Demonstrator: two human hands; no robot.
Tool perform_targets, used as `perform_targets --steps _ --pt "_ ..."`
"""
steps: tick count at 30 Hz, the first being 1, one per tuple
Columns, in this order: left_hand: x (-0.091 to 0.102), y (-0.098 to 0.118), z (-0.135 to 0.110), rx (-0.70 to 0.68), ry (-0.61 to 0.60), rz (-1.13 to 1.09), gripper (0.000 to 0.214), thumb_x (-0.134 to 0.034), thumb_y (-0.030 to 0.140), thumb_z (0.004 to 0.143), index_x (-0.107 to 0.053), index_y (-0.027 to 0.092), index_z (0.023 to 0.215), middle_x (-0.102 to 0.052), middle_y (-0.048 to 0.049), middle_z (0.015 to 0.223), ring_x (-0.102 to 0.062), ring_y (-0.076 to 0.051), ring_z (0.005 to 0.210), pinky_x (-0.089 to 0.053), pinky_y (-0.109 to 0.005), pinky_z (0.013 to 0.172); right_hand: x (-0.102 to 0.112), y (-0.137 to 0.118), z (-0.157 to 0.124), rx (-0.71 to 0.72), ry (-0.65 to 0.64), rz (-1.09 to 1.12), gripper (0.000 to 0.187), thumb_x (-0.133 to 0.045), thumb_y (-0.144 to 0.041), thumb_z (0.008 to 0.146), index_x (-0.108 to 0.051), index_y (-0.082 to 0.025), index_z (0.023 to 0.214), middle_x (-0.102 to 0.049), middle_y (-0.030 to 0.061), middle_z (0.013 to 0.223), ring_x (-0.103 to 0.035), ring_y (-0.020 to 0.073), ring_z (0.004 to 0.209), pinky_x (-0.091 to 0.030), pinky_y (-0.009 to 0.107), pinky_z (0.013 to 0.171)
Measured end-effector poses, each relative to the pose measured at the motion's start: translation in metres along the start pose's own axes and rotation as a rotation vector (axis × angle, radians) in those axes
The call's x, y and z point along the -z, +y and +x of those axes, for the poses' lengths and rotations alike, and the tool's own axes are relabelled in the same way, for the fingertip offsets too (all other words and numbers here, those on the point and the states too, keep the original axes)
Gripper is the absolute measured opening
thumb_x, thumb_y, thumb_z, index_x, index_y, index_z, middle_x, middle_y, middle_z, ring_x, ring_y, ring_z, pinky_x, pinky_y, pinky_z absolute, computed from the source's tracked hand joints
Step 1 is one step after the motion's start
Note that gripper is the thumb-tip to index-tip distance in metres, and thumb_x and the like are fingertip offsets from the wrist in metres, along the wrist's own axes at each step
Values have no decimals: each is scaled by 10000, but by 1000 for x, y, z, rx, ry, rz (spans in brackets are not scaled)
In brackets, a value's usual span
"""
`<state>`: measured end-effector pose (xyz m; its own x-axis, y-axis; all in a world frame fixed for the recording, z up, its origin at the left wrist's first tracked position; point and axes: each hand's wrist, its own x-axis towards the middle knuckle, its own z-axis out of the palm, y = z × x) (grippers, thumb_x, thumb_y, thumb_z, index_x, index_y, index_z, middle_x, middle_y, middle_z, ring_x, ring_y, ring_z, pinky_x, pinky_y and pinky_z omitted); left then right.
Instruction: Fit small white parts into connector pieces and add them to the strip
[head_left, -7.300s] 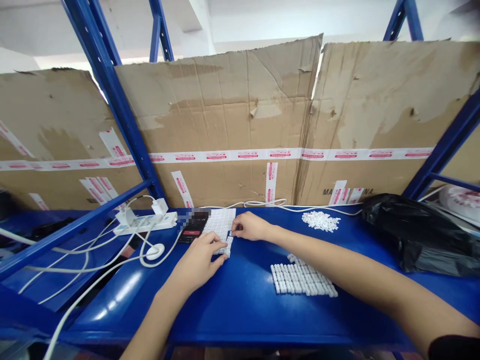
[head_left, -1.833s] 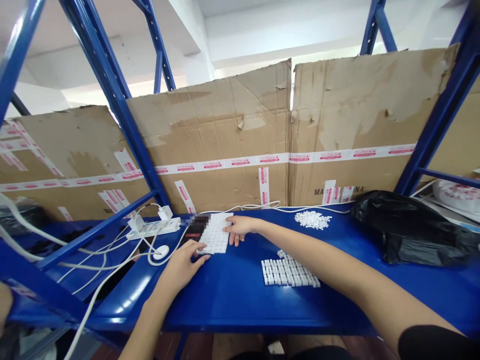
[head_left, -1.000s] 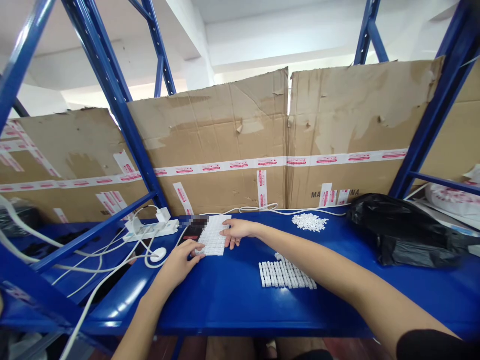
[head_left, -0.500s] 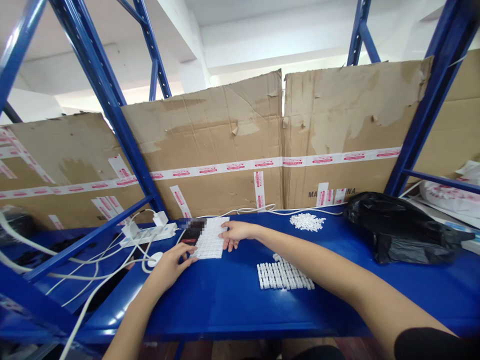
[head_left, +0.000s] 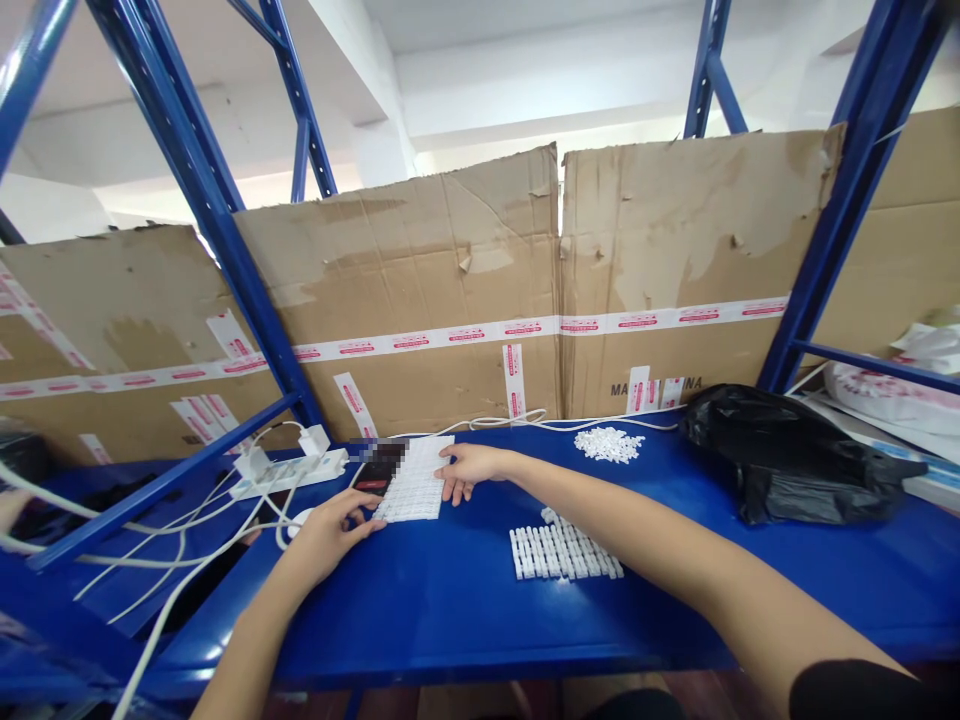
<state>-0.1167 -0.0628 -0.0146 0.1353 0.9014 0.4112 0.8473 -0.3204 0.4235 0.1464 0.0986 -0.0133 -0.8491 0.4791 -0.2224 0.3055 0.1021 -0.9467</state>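
Shelving of blue steel (head_left: 206, 228) stands behind a blue counter (head_left: 420, 620), backed by taped cardboard sheets (head_left: 675, 230). Left to right on the counter: a white power strip (head_left: 289, 473); a dark handheld device (head_left: 371, 480), partly pixelated; the left hand (head_left: 326, 535); a white sheet of small moulded pieces (head_left: 409, 485); the right hand (head_left: 480, 470); a block of white pieces in rows (head_left: 566, 553), at the sheet's 4 o'clock; a loose heap of white pieces (head_left: 609, 445); a black plastic bag (head_left: 772, 455). The sheet's long axis runs from 1 to 7 o'clock. The hands stand apart and open: left fingertips just beside the 7 o'clock corner, right fingertips touching the 2 o'clock edge. Earlier, the left hand lay over the sheet's lower end.
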Motion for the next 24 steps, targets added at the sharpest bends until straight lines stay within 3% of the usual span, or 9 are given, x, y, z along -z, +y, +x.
perform_targets --steps 9,16,20,24 --pt "-2 2 6 54 -25 -107 328 -738 519 797 -756 234 959 -773 -38 932 -742 -200 720 -633 -313 675 -2 1 -5 31 15 -3 727 -590 -301 1032 -195 -56 1591 -745 50 749 -732 178 628 -559 224 515" --pt "2 7 -4 44 44 -34 459 -718 634 808 -760 236 1034 -771 -67 1066 -759 -232 834 -650 -353 746 8 -7 -23 23 3 25 733 -594 -310 1030 -187 -131 1613 -751 46 801 -745 177 682 -602 250 601" --pt "-4 38 -18 82 158 26 416 -631 599 905 -754 259 1112 -748 -68 1187 -725 -269 1030 -629 -343 765 35 -7 -69 138 103 -114 593 -592 -338 1021 -388 -147 1544 -767 79 927 -742 166 768 -593 243 641" --pt "-28 96 -8 67 201 -57 356 -594 532 959 -747 257 1126 -733 -74 1211 -695 -277 1095 -607 -337 775 61 12 -130 257 232 -534 420 -753 -339 892 -693 -173 1273 -769 58 923 -713 164 772 -556 257 698"
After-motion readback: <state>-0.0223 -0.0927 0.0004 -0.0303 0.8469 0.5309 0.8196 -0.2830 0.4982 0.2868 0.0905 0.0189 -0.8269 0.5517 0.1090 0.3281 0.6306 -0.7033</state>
